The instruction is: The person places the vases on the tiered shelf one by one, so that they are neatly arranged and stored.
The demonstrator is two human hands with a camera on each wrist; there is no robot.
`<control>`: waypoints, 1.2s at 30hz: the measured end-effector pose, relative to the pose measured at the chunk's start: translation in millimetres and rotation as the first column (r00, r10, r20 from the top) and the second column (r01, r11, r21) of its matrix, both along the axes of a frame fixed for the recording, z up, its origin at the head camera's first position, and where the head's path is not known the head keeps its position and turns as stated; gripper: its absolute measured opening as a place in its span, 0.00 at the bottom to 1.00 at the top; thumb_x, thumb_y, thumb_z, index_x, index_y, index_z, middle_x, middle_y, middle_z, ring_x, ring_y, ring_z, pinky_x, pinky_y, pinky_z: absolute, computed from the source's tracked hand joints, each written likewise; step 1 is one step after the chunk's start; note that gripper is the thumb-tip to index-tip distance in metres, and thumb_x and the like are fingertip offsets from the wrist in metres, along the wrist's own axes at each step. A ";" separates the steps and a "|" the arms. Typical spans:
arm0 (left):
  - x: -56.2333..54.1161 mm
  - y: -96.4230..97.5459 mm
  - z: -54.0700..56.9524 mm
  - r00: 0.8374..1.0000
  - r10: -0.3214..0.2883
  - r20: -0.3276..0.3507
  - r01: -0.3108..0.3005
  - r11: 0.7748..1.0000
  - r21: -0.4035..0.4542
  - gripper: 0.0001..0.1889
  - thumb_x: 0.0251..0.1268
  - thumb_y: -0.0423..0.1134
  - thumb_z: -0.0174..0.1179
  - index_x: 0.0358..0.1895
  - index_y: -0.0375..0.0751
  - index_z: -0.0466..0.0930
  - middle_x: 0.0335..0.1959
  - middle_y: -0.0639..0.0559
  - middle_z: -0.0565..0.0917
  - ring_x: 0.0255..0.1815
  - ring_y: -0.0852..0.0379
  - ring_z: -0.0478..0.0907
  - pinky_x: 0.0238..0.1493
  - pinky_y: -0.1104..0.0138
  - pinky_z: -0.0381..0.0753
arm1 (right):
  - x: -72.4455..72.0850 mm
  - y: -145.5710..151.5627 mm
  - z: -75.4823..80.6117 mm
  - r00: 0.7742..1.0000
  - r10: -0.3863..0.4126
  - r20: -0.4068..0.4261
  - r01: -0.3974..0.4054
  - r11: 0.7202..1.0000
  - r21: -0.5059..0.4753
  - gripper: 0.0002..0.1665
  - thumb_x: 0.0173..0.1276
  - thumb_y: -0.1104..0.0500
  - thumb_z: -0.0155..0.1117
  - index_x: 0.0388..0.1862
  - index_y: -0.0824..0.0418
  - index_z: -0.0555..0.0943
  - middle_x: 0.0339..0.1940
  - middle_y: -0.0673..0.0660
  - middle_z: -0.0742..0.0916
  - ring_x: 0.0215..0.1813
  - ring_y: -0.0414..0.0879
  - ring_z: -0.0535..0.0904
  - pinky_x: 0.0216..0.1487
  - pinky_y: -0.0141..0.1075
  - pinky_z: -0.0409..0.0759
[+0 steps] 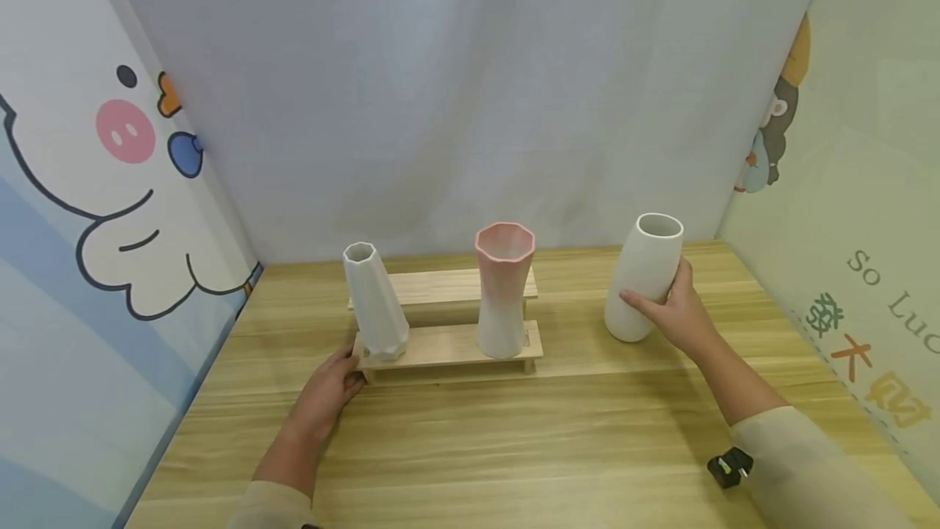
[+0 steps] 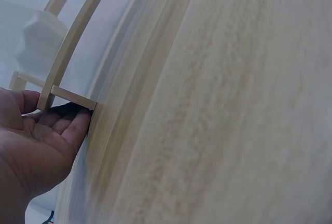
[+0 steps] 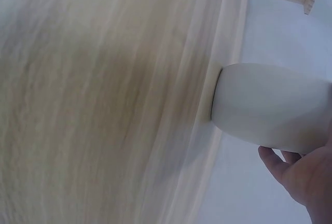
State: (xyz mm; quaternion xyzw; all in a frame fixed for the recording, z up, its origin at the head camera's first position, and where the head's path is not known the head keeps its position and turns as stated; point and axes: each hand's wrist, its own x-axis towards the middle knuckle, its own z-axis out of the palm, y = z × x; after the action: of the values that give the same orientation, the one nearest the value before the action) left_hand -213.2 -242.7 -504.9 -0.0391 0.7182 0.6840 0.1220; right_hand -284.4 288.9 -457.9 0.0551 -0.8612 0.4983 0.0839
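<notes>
My left hand (image 1: 323,394) grips the left end of a two-step wooden stand (image 1: 441,346). In the left wrist view its thumb lies over the lower plank (image 2: 78,37), with the fingers underneath beside the leg. On that lower step stand a slim white faceted vase (image 1: 376,300), at the left, and a pink-and-white vase (image 1: 503,300) with an angular rim, at the right. To the right of the stand, my right hand (image 1: 683,313) holds a smooth white vase (image 1: 640,284) around its side, thumb across the front. This vase (image 3: 267,105) is upright, its base close to the tabletop.
The wood-grain table (image 1: 499,447) runs back to a pale grey curtain (image 1: 455,104). Printed cartoon panels flank it on the left (image 1: 88,211) and right (image 1: 866,211). Near the right sleeve sits a small black device (image 1: 729,468).
</notes>
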 end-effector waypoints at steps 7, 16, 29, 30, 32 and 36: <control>-0.3 0.2 -1.5 1.000 0.014 0.011 -0.014 1.000 -0.001 0.30 0.82 0.44 0.34 0.78 0.33 0.43 0.76 0.33 0.55 0.76 0.41 0.57 0.75 0.54 0.59 | -0.4 -1.0 -0.7 1.000 -0.010 -0.021 0.010 1.000 0.017 0.64 0.62 0.44 0.71 0.78 0.59 0.36 0.68 0.74 0.66 0.67 0.70 0.66 0.63 0.69 0.67; -1.3 -0.1 -2.8 1.000 0.013 0.008 -0.013 1.000 -0.001 0.30 0.82 0.44 0.34 0.78 0.33 0.44 0.76 0.33 0.56 0.76 0.41 0.58 0.75 0.54 0.60 | -1.1 -5.9 6.4 0.998 0.003 -0.055 -0.002 1.000 0.009 0.61 0.63 0.46 0.72 0.77 0.61 0.39 0.67 0.73 0.66 0.67 0.69 0.67 0.62 0.69 0.68; -1.2 0.2 -1.9 1.000 0.017 0.008 -0.017 1.000 -0.010 0.29 0.82 0.44 0.35 0.78 0.34 0.45 0.76 0.34 0.56 0.75 0.41 0.58 0.75 0.53 0.60 | -16.9 -19.7 38.4 0.998 0.051 -0.047 -0.051 0.999 0.000 0.61 0.62 0.47 0.72 0.78 0.57 0.40 0.71 0.67 0.63 0.69 0.66 0.66 0.63 0.67 0.70; -1.4 0.1 -2.6 1.000 0.018 0.008 -0.018 1.000 -0.009 0.29 0.82 0.44 0.35 0.78 0.34 0.45 0.76 0.34 0.56 0.75 0.41 0.58 0.75 0.53 0.60 | -18.1 -21.3 41.1 0.998 0.053 -0.047 -0.053 0.999 -0.003 0.62 0.62 0.47 0.73 0.78 0.57 0.40 0.71 0.67 0.63 0.69 0.65 0.66 0.63 0.67 0.70; -1.8 -0.1 -3.4 1.000 0.016 0.006 -0.016 1.000 -0.008 0.29 0.82 0.44 0.35 0.78 0.34 0.45 0.76 0.34 0.57 0.75 0.42 0.58 0.75 0.53 0.60 | -20.6 -24.8 47.4 0.997 0.059 -0.055 -0.059 0.998 -0.007 0.62 0.62 0.48 0.73 0.78 0.57 0.40 0.71 0.67 0.63 0.69 0.64 0.65 0.64 0.66 0.70; -2.5 -0.5 -4.3 1.000 0.011 0.000 -0.011 1.000 -0.001 0.29 0.82 0.44 0.34 0.78 0.34 0.45 0.76 0.34 0.56 0.76 0.41 0.58 0.75 0.53 0.60 | -24.2 -33.3 62.5 0.995 0.073 -0.063 -0.075 0.997 -0.017 0.62 0.61 0.47 0.73 0.78 0.57 0.41 0.71 0.66 0.64 0.69 0.63 0.66 0.64 0.65 0.70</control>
State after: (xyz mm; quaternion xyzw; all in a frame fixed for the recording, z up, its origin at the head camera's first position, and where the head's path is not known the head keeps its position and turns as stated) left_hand -215.8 -243.2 -509.2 -0.0430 0.7184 0.6841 0.1182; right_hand -308.6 255.6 -395.3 0.1017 -0.8505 0.5076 0.0929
